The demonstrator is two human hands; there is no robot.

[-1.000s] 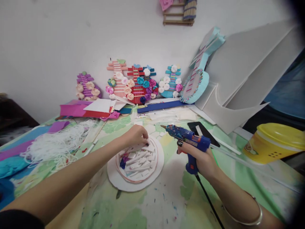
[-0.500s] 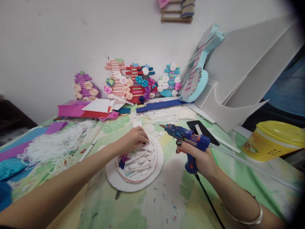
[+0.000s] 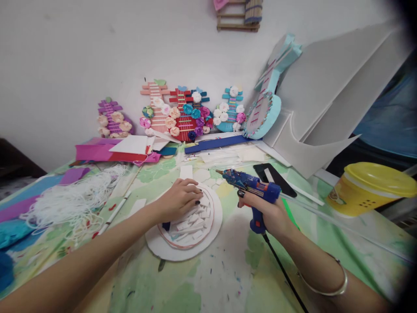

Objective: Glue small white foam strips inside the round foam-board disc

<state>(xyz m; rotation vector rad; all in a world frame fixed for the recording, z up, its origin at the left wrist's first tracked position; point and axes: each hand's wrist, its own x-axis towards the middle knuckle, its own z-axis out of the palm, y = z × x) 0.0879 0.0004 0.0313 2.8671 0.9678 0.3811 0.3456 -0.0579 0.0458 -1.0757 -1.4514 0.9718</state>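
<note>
My left hand (image 3: 180, 198) lies palm down over the far left part of a round white board (image 3: 153, 248), its fingers stretched out over a heap of small white strips (image 3: 195, 224). A reddish ring is marked on the board around the heap. A dark blue scrap (image 3: 166, 226) shows at the heap's left edge, below my wrist; whatever is under my palm is hidden. My right hand (image 3: 267, 211) is wrapped round the handle of a blue glue gun (image 3: 249, 184). Its nozzle points left, to the right of the board and apart from it. A black cord hangs from the handle.
Several small decorated paper guitars (image 3: 186, 115) and a larger light-blue one (image 3: 270, 100) lean at the wall. White string (image 3: 78, 200) lies tangled at left. A black phone-like slab (image 3: 276, 179) and a yellow tub (image 3: 365, 191) stand at right. White foam sheets (image 3: 325, 108) rise behind.
My left hand has gone from pinched fingers at the board's far side to lying flatter over the strips, covering the purple scraps. My right hand still holds the glue gun, nearly unmoved.
</note>
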